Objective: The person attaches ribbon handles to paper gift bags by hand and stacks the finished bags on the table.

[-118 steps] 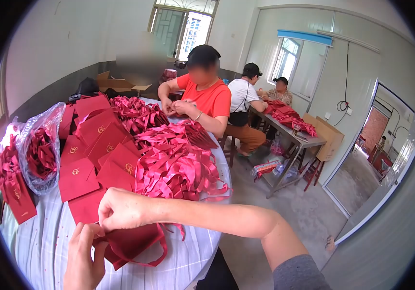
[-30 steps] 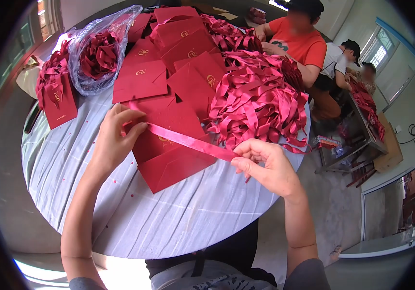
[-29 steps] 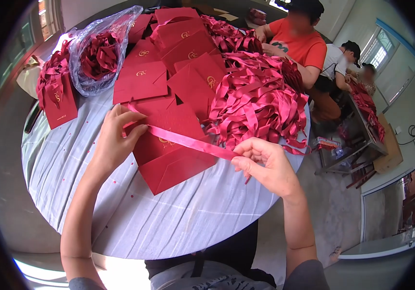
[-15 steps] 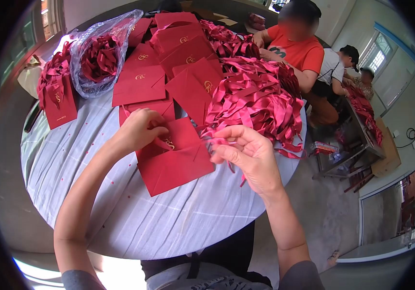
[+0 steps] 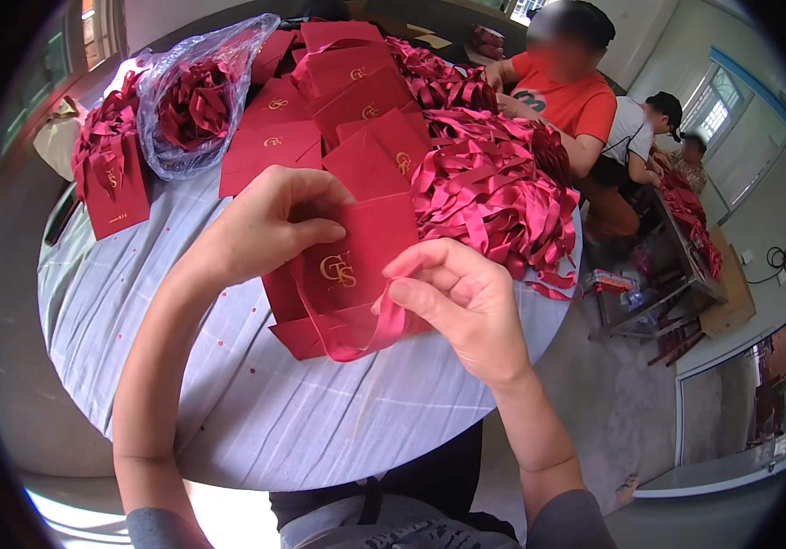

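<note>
My left hand (image 5: 274,220) grips the upper left edge of a dark red paper gift bag (image 5: 366,233) between thumb and fingers. The bag is tilted up toward me, with gold lettering on its face. At its lower right my right hand (image 5: 466,311) pinches a crimson ribbon (image 5: 367,348) between thumb and forefinger. The ribbon loops down across the front of the bag; where its far end runs is hard to make out. Part of another red bag (image 5: 294,337) lies beneath on the table. A large heap of crimson ribbons (image 5: 498,197) is just beyond my right hand.
Flat red bags (image 5: 352,78) are stacked at the table's far side. A clear plastic bag (image 5: 245,55) of ribbons stands at the left, near a bag with ribbons on it (image 5: 118,206). A person in a red shirt (image 5: 576,105) sits across the round table (image 5: 292,439).
The bag has been lifted and tilted up in my left hand, its lettering now facing me. My right hand now draws a looped ribbon across the bag's front.
</note>
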Available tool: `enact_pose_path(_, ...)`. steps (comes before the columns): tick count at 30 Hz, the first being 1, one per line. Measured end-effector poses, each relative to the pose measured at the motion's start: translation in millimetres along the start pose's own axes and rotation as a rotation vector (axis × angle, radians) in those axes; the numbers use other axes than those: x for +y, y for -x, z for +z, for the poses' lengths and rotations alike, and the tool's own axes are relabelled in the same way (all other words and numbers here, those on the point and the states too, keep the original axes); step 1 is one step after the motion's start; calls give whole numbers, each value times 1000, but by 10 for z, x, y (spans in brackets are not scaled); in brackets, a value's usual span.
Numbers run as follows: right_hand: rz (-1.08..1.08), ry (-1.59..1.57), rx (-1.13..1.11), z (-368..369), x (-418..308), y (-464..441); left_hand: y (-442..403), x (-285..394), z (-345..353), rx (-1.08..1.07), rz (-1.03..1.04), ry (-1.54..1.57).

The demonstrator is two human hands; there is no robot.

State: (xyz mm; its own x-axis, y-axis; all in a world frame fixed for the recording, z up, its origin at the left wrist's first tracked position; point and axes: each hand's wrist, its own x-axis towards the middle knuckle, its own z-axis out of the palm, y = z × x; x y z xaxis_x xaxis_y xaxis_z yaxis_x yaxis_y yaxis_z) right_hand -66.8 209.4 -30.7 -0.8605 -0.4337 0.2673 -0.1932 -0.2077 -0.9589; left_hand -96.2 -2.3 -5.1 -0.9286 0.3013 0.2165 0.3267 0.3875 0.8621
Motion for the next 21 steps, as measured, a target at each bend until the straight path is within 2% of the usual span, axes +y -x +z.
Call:
enact_pose_path(4, 43, 106, 34, 69, 4, -16, 72, 127, 32, -3, 95, -73)
enact_pose_path(7, 130, 236, 83, 85, -11, -6, 99, 212, 21, -71, 32, -53)
enact_pose_path(10, 95, 262, 95, 85, 35, -29, 85, 231, 16, -110, 21, -77)
enact_pose_path(12, -34, 279, 101, 63, 131, -44, 94, 224, 48, -102, 33, -42)
enact_pose_path(17, -40, 291, 142, 93, 67, -49, 109, 230, 94, -104, 76, 17)
enact_pose_path(21, -22, 360, 153, 79, 58, -55, 143, 270, 117, -97, 71, -48)
